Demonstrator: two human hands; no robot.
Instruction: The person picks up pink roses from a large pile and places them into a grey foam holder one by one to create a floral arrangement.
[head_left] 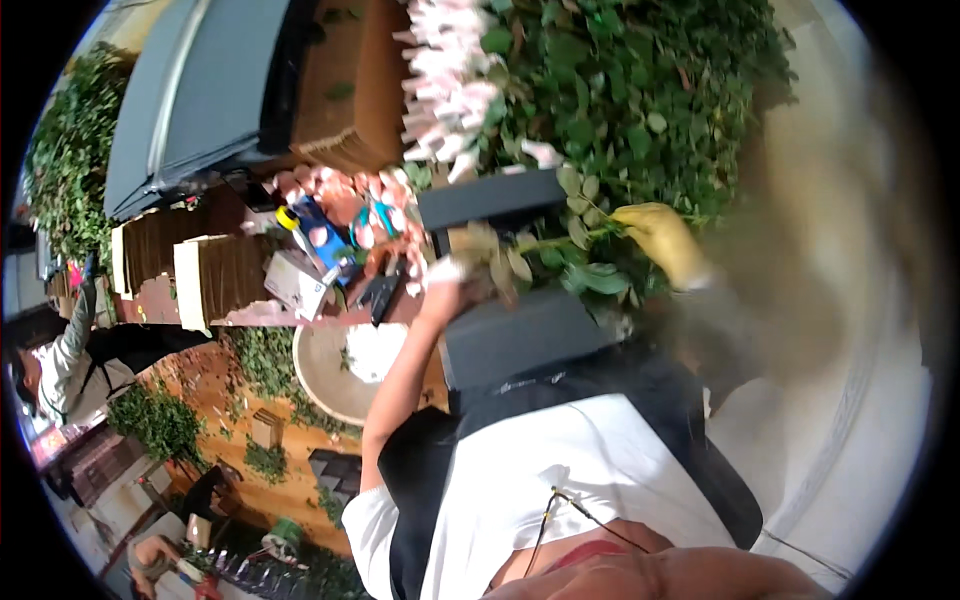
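While the gloved right hand [660,240] appears curled closed around a leafy stem [575,238], the step seems to be handling that stem, stretched from this hand toward the left hand [452,288]. Blur hides whether the left hand grips it or merely touches; the next move probably calls for a sure hold there. Dark grey blocks [525,340] flank the stem between the hands. Left of the left hand, a black-handled tool [382,290] lies among pink petals [340,200]; beyond the right hand spreads heaped greenery [620,90].
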